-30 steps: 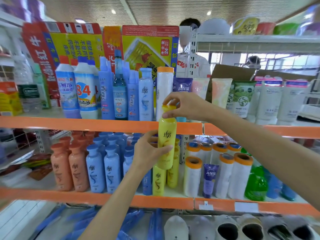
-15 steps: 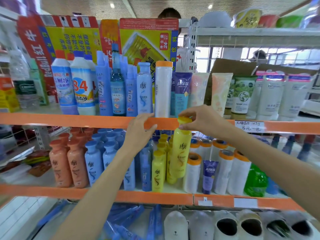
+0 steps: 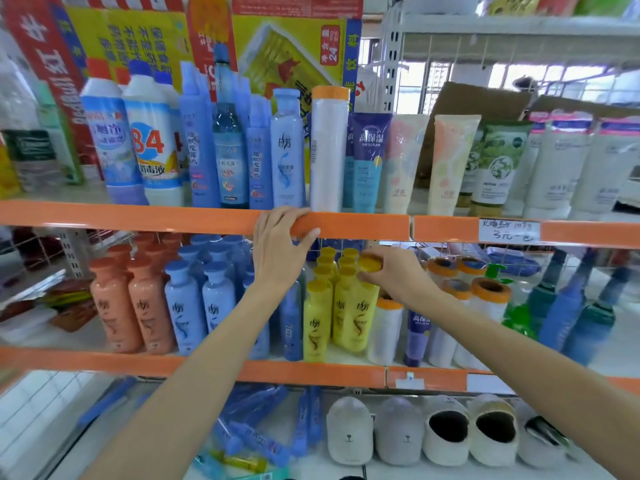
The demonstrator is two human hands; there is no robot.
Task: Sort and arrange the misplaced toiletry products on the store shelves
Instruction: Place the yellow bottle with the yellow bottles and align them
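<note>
Closest to us, slippers (image 3: 401, 431) line the bottom shelf. Up a level, the right hand (image 3: 398, 275) reaches in over the middle shelf (image 3: 207, 365), fingers curled round the cap of the yellow bottle (image 3: 358, 313), which stands upright at the right edge of the yellow group (image 3: 320, 306), its base looking down on the shelf (hard to be sure from here). The bottle hangs straight below that hand, long axis vertical, so the right hand is the one on it. The left hand (image 3: 280, 251) holds no product; it rests on the orange lip of the upper shelf (image 3: 138, 214), fingers over the top, thumb spread. Further back, a lone blue bottle (image 3: 287, 150) and white tube (image 3: 329, 150) sit among cleaners, looking misplaced.
</note>
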